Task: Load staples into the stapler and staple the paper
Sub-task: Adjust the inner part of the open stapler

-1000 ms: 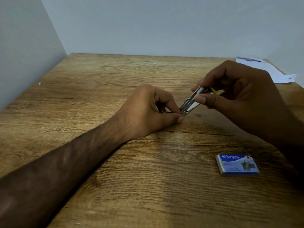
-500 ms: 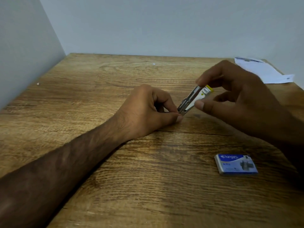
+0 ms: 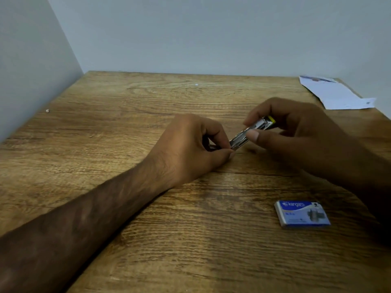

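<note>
- Stapler [image 3: 247, 134]: a small metal body with a yellow end, held tilted above the counter [image 3: 131, 115] between both hands, its yellow end raised and away from the camera, its lower end toward the left hand.
- Left hand [image 3: 190, 149]: wrist and forearm rest on the counter, thumb and fingers pinched together on the stapler's lower end; this likely steadies the tool while the other hand works it.
- Right hand [image 3: 296, 132]: thumb and fingers closed on the upper, yellow end. The grip suggests opening or closing the staple channel; whether staples are already inside cannot be told.
- Staple box [image 3: 302, 213]: a blue and white carton lying flat on the counter, near the camera and to the right, apart from both hands and apparently closed.
- Paper [image 3: 336, 92]: white sheets at the far right corner of the counter, well apart from the stapler and not yet stapled.
- Obstructions: the counter between the hands and the paper is bare; only the right forearm lies close to the staple box. Two small pale specks sit far left.
</note>
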The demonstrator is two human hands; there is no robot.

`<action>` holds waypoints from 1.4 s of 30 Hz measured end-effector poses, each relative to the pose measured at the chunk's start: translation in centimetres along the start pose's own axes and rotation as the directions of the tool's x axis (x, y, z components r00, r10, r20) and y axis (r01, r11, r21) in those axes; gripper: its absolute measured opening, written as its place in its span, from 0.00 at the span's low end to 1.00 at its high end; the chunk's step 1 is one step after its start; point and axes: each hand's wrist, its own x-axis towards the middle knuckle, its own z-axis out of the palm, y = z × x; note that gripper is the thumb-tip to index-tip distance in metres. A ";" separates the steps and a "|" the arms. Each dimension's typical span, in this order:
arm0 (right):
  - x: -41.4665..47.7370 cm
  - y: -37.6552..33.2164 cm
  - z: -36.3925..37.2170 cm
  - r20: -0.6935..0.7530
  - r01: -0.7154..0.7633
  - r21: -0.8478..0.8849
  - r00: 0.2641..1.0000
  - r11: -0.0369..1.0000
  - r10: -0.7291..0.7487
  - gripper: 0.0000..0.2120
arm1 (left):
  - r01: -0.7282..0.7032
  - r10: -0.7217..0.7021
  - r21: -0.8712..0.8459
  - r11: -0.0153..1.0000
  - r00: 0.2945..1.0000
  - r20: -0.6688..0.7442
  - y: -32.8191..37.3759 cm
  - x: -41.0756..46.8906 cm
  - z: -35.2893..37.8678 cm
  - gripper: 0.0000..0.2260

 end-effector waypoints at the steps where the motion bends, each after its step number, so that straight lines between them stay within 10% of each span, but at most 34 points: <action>1: 0.0 0.0 0.2 0.008 -0.005 -0.010 1.000 1.000 0.005 0.06 | -0.018 0.019 0.044 0.999 1.000 -0.012 0.3 -0.1 -0.1 0.03; 10: 0.2 0.0 0.3 0.026 -0.233 0.335 0.971 0.913 0.238 0.09 | -0.084 0.108 0.200 0.976 0.988 -0.112 1.8 -0.7 -0.2 0.03; 42: 0.9 -0.2 1.9 0.049 -0.322 0.505 0.937 0.801 0.346 0.16 | -0.112 0.147 0.214 0.970 0.978 -0.151 2.7 -0.9 0.4 0.03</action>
